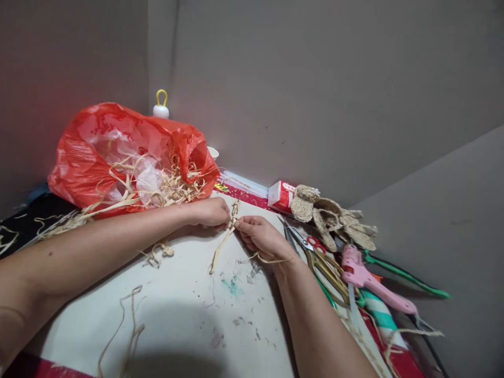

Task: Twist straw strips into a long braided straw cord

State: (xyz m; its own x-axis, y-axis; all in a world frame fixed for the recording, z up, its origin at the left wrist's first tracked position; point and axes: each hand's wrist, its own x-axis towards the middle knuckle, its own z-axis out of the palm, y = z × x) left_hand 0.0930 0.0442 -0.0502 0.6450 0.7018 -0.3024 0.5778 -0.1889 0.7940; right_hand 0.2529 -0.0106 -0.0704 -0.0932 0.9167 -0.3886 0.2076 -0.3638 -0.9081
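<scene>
The white, paint-smudged table (185,299) runs right up to the grey wall (275,94) there. A big red plastic bag (76,168) slumps open on its far left, pale fibre strips spilling out. Over on the right I see a heap of woven pieces (325,212), a pink glue gun (366,281) and gold-handled scissors (309,245). The left hand (213,212) and right hand (258,233) meet mid-table, between bag and heap. Smallest of all is the knotted fibre strand (235,208) between them: the right grip pinches it, thumb against forefinger; the left is curled beside it, its fingertips too hidden for me to tell.
</scene>
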